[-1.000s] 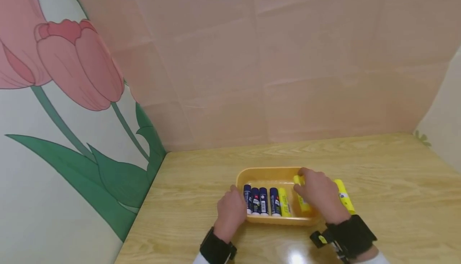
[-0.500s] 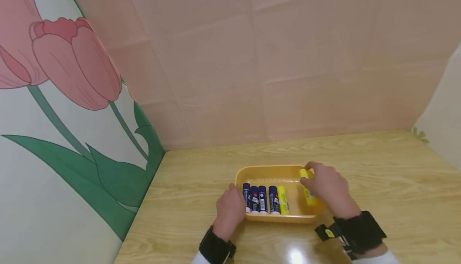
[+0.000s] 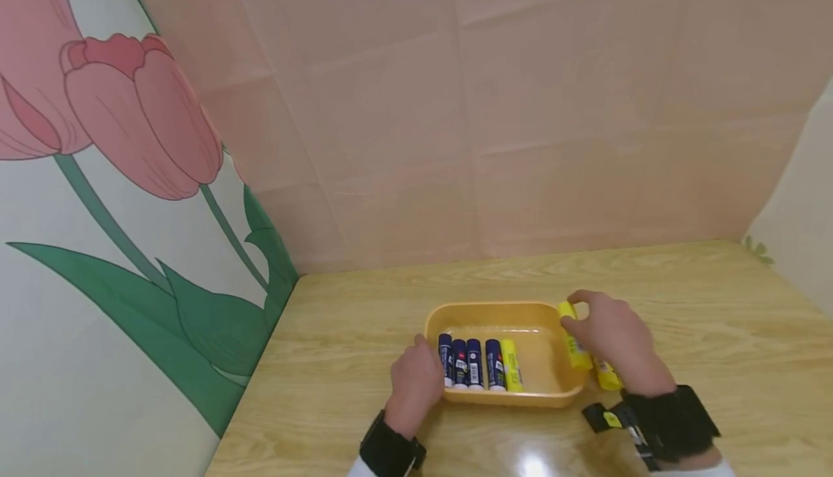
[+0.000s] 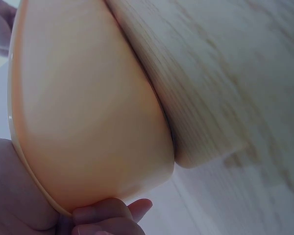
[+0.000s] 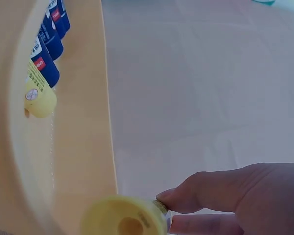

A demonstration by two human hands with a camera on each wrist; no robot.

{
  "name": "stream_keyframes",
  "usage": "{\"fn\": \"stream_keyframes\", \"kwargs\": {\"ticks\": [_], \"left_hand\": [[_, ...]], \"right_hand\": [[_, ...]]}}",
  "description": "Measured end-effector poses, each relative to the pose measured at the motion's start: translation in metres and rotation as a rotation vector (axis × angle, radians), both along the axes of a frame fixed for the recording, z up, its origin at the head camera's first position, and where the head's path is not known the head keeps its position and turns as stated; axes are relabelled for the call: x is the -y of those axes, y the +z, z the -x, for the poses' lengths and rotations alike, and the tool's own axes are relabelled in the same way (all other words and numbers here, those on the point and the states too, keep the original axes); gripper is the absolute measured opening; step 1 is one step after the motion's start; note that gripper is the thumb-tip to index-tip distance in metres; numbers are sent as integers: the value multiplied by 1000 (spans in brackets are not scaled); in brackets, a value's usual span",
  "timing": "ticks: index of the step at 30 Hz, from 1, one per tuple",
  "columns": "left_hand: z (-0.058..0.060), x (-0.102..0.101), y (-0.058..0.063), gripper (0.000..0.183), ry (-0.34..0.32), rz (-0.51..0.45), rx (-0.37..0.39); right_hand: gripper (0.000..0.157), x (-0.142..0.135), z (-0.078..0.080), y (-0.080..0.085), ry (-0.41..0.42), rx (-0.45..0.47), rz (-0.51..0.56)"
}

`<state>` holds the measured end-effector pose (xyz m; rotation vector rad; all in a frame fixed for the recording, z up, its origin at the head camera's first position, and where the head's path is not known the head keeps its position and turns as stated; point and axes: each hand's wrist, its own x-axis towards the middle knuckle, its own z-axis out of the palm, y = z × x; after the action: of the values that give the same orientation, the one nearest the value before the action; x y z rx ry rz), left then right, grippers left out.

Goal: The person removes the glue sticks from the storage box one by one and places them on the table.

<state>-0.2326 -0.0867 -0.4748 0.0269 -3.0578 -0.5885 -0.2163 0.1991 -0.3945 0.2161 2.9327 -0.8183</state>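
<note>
In the head view a yellow-orange plastic tray point(image 3: 494, 399) sits on the table. My left hand point(image 3: 416, 376) grips its left end, fingers curled over the rim in the left wrist view. Between thumb and fingers, my right hand point(image 3: 614, 332) pinches a yellow glue stick point(image 3: 576, 347) over the tray's right end. The right wrist view shows the hollow end of this glue stick point(image 5: 103, 215). Inside the tray, several navy glue sticks point(image 3: 474, 363) stand in a row at the left, with one yellow glue stick point(image 3: 511, 366) beside them.
Another yellow glue stick point(image 3: 608, 376) lies on the table just right of the tray, partly hidden by my right hand. The wooden table point(image 3: 364, 303) meets a paper-covered wall point(image 3: 455, 137) behind. A tulip-painted wall point(image 3: 150, 209) stands at the left.
My right hand has lifted the yellow glue stick from the tray's right part and carried it rightward to the right rim. My left hand has stayed at the tray's left end.
</note>
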Motion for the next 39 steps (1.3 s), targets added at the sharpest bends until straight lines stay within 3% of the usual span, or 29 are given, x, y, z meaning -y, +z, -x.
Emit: {"fn": "stream_keyframes", "kwargs": {"ticks": [11, 30, 39], "left_hand": [[0, 2, -1, 30, -2, 11, -7], [0, 0, 2, 37, 5, -7, 15], [0, 0, 2, 38, 2, -5, 10]], "right_hand": [[61, -19, 2, 6, 1, 8, -22], [60, -66, 9, -6, 7, 47, -51], [61, -79, 12, -11, -29, 82, -68]]}}
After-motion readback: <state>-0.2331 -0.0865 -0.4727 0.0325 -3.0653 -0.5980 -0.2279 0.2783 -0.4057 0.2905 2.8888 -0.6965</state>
